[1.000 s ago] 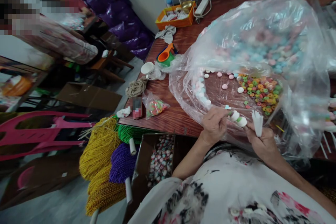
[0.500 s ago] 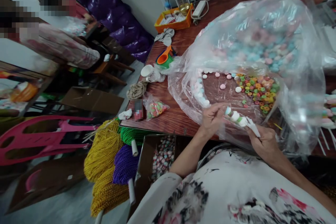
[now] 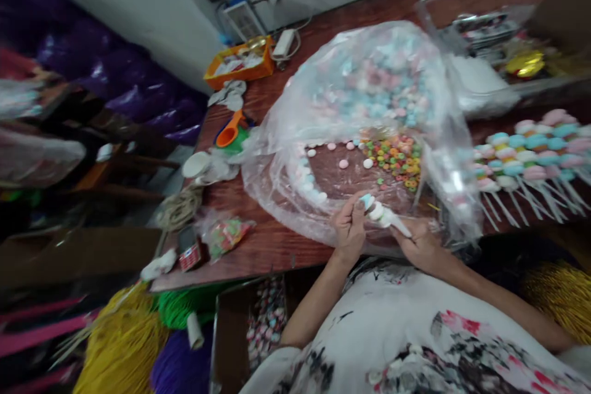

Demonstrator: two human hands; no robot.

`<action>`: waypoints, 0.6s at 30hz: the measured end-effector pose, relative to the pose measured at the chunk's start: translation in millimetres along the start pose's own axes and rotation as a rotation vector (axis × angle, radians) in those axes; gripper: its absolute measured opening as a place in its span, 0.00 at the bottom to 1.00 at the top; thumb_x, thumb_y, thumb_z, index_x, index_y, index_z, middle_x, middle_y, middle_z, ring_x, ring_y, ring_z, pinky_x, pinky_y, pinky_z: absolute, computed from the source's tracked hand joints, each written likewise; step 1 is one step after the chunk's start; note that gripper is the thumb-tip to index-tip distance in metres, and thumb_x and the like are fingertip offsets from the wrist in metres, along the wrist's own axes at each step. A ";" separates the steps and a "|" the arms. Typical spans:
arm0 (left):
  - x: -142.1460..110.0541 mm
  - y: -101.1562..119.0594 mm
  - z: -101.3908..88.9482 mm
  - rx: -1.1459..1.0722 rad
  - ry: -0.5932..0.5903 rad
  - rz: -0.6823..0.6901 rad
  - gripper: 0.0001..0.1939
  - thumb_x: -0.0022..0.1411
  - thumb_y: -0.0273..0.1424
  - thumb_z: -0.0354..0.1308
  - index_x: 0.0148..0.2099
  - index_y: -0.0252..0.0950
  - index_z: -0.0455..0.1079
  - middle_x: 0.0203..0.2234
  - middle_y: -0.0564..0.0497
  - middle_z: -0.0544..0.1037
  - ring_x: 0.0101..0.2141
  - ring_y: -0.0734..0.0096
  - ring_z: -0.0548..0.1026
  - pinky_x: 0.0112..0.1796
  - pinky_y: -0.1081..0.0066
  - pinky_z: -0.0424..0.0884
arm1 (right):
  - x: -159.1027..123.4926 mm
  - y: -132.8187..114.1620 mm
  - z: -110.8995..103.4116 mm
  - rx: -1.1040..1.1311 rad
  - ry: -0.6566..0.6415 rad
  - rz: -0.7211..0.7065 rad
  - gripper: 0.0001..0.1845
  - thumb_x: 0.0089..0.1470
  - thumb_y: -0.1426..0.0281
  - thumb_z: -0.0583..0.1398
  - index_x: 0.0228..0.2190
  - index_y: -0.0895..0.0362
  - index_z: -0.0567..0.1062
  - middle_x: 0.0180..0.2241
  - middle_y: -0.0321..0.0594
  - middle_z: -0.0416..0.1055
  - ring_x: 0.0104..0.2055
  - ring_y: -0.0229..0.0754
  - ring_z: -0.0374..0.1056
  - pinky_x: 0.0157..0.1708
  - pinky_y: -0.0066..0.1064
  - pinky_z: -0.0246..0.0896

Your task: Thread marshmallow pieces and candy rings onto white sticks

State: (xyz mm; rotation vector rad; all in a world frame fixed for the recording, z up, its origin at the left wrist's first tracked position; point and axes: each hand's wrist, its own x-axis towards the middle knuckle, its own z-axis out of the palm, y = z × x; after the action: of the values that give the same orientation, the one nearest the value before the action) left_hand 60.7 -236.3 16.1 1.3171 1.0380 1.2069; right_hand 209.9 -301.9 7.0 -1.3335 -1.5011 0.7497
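Mid-threading, I'd say: left hand (image 3: 349, 228) pinches the top of a candy skewer (image 3: 379, 214), fingers closed round the blue end piece; right hand (image 3: 418, 243) grips the white stick at its lower end, fist closed. Skewer sits tilted between both hands, over the near edge of the open bag (image 3: 355, 129), holding a few pastel discs. Loose discs (image 3: 342, 163) and coloured rings (image 3: 394, 160) lie inside the bag just beyond the hands. Finished skewers (image 3: 526, 154) lie on the table (image 3: 277, 240) to the right. Next move likely needs left fingers free to pick another candy while right keeps the stick steady.
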 end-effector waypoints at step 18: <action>43.5 35.1 54.3 -0.482 0.070 -0.323 0.28 0.63 0.61 0.44 0.31 0.41 0.52 0.18 0.60 0.57 0.14 0.81 0.55 0.14 0.74 0.53 | -15.1 12.3 -0.9 0.261 -0.061 0.228 0.19 0.63 0.62 0.55 0.23 0.57 0.70 0.17 0.29 0.55 0.19 0.32 0.50 0.20 0.26 0.47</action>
State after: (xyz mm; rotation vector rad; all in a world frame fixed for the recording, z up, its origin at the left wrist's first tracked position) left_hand 118.4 -203.9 57.2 0.7096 0.8934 1.1656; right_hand 214.6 -314.0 -7.6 -1.3026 -1.2595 1.1014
